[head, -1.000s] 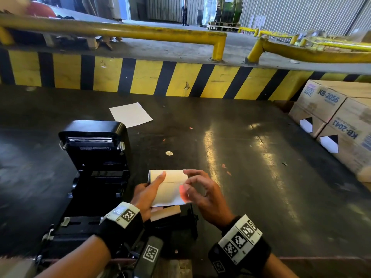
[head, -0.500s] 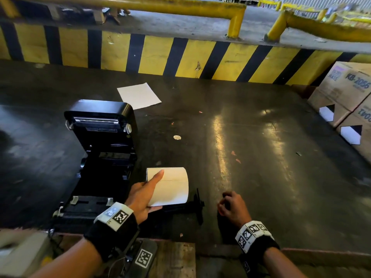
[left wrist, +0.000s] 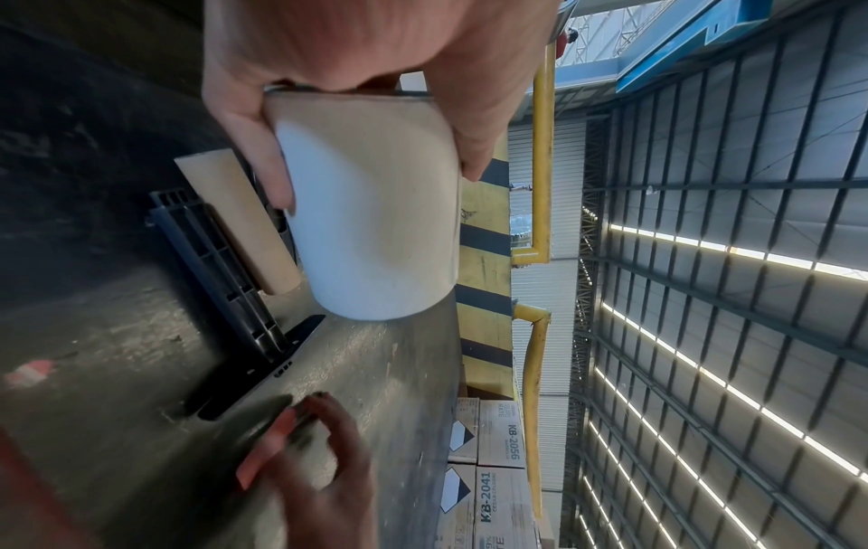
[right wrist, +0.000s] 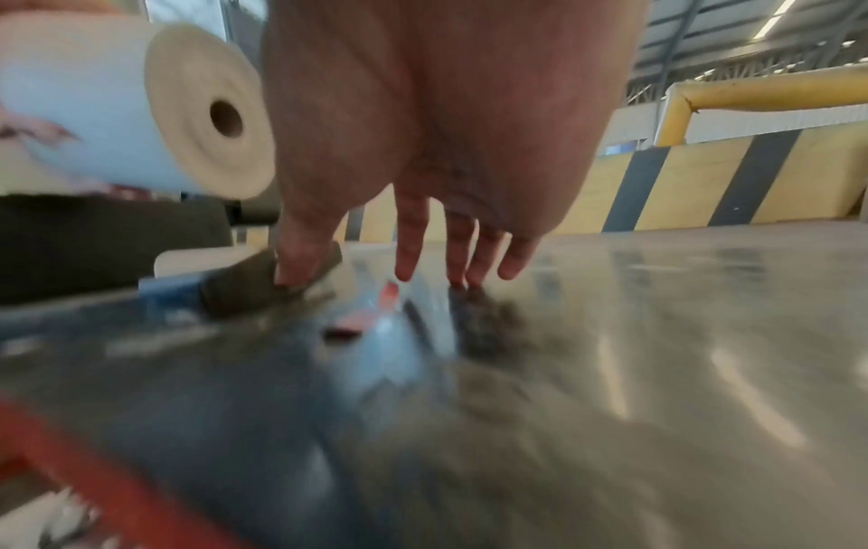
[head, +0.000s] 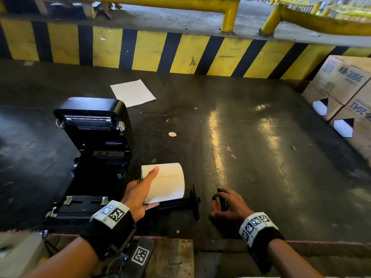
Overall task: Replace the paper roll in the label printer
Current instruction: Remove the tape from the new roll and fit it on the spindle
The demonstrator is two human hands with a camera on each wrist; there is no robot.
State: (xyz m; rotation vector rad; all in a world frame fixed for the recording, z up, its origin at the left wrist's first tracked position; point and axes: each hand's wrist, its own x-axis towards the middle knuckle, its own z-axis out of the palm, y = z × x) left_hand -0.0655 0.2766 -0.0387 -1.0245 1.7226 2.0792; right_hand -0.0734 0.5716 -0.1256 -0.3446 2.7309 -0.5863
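At far left, the printer (head: 94,149) sits on the dark counter (head: 251,157) with its lid thrown back, a glossy black plastic shell with its roll bay exposed; I cannot see into the bay well enough to say what it holds. Just right of it, my left hand (head: 138,194) has its grip closed round the new roll (head: 166,182), thumb on one side and fingers on the other, carrying it clear of the counter beside the printer. The roll is a smooth white cylinder of tightly wound paper with a small round core hole at its end. Beneath it lie a bare brown cardboard core (left wrist: 237,219) and the black ribbed plastic spindle (head: 180,203) with its flat disc flange, both resting on the counter. Farther right, my right hand (head: 228,205) is low over the counter, fingers loosely curled round a small dark piece (head: 222,201); motion blur leaves me unable to tell whether the grip has truly closed on it or what the piece is. At far right, printed cartons (head: 345,97) are stacked against the striped kerb.

I judge the swap to be at midpoint: old core out, new roll not yet mounted. The next move calls for threading the spindle through the roll's core hole, squarely, then seating both in the printer's bay.
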